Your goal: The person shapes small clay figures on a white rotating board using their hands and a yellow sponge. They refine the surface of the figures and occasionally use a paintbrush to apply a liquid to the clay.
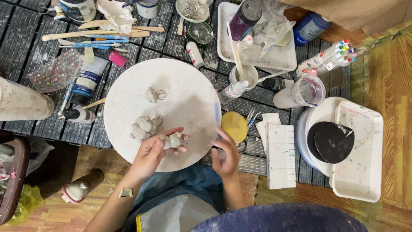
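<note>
Risk: small pale clay figure with metal ring [174, 140] looking soft; fingers pressing too hard likely denting it, or ring pulling loose.

Left hand [151, 154] curling around figure, pinching it over near edge of round white board [189, 92] on worktop [25, 47].

Right hand [226, 155] loosely closing at board's near-right rim, beside yellow disc [234, 126]; contents unclear.

Two similar clay pieces [142, 128] lying mid-board.
</note>
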